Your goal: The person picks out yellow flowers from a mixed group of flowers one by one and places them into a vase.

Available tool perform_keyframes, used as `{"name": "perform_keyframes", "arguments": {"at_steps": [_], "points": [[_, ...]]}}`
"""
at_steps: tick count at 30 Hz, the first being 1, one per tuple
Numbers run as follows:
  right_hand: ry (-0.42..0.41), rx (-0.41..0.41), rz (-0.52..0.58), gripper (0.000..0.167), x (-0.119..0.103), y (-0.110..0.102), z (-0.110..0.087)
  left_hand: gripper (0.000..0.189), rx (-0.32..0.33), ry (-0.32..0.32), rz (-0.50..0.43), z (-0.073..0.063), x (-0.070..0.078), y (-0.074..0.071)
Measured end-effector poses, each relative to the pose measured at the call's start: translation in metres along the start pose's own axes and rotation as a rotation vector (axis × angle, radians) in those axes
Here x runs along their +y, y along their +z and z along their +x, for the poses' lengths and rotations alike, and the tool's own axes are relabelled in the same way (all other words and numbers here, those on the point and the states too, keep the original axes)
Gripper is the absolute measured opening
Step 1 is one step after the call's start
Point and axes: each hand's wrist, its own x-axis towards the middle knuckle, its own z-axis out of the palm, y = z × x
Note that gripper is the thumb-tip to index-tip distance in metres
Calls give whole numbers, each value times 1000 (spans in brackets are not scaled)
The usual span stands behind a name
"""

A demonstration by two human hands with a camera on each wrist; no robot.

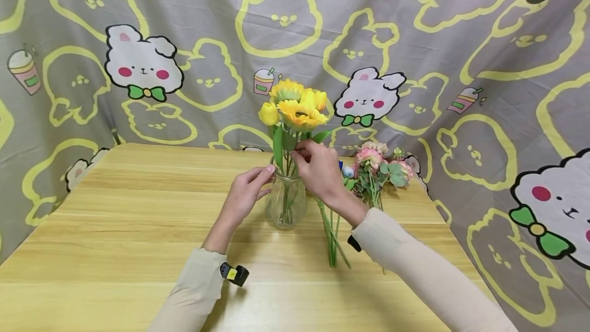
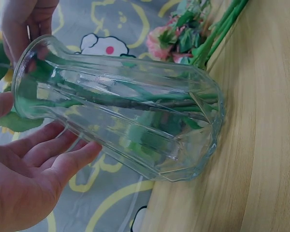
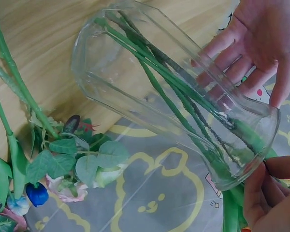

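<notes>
A clear glass vase (image 1: 273, 208) stands upright on the table with several green stems (image 3: 157, 79) inside it. Yellow sunflowers and tulips (image 1: 301, 116) rise above its mouth. At the vase's left side, my left hand (image 1: 243, 191) rests its thumb by the rim and its fairly straight fingers against the neck; the left wrist view shows the palm (image 2: 31, 183) facing the glass. My right hand (image 1: 322, 170) pinches a flower stem between thumb and fingers just above the rim. Which bloom belongs to that stem is hard to tell.
Right of the vase lie pink flowers (image 1: 370, 159) with leaves, plus blue tulips (image 3: 37, 194) whose green stems (image 1: 331, 240) point toward the table's front. A patterned grey cloth (image 1: 207, 117) hangs behind the wooden table (image 1: 138, 209).
</notes>
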Motion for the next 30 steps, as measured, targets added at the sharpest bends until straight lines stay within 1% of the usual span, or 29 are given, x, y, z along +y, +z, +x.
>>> {"name": "perform_keyframes", "arguments": {"at_steps": [7,15,18,21,26,30], "points": [[-27,-11,-54,13,0,3,2,59,1,-1,4,0,1,0],[-51,-48,-172,16,0,6,6,59,1,-1,6,0,0,-1],[-62,-51,-223,16,-1,7,8,60,-1,-1,8,0,0,-1],[-67,-48,-247,15,-3,8,7,60,-2,-2,8,0,0,-1],[-68,-34,-223,15,-6,4,4,60,-5,-1,7,0,0,0],[-67,-30,-147,16,-6,-1,1,61,-6,-3,8,0,0,0]]}}
